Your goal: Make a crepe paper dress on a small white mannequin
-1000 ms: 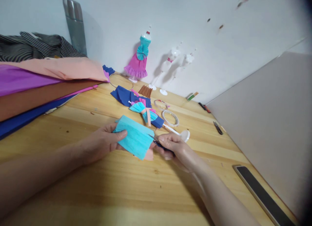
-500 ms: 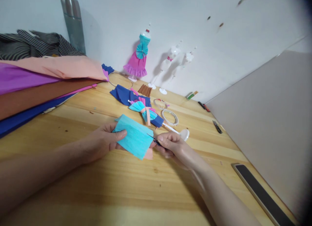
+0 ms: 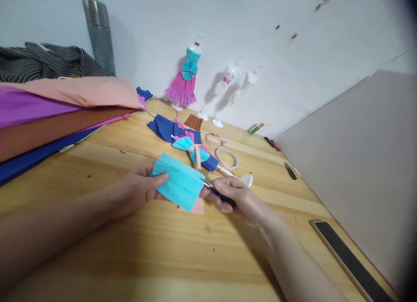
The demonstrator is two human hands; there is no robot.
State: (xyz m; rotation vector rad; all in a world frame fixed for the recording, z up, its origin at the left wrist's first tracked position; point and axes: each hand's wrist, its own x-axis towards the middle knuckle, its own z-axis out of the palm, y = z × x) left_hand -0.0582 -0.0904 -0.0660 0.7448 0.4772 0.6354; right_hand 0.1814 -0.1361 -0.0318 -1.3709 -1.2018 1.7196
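Your left hand [image 3: 143, 187] pinches the blue paper [image 3: 178, 181], which is in front of you at 12 o'clock, over the wooden table [image 3: 156, 254]. Your right hand [image 3: 236, 197] is wrapped around the dark scissors [image 3: 222, 196], with their tips at the paper's 3 o'clock side. From the paper, a blue bow [image 3: 192, 148] is at 1 o'clock, a tape ring [image 3: 236, 162] at 2, and a pink-skirted doll shape [image 3: 185, 80] stands at 12.

A grey bottle [image 3: 101, 43] stands behind striped cloth [image 3: 54, 62], and a black cutter [image 3: 289, 170] lies beyond a dark, pale-rimmed slab [image 3: 350, 256].
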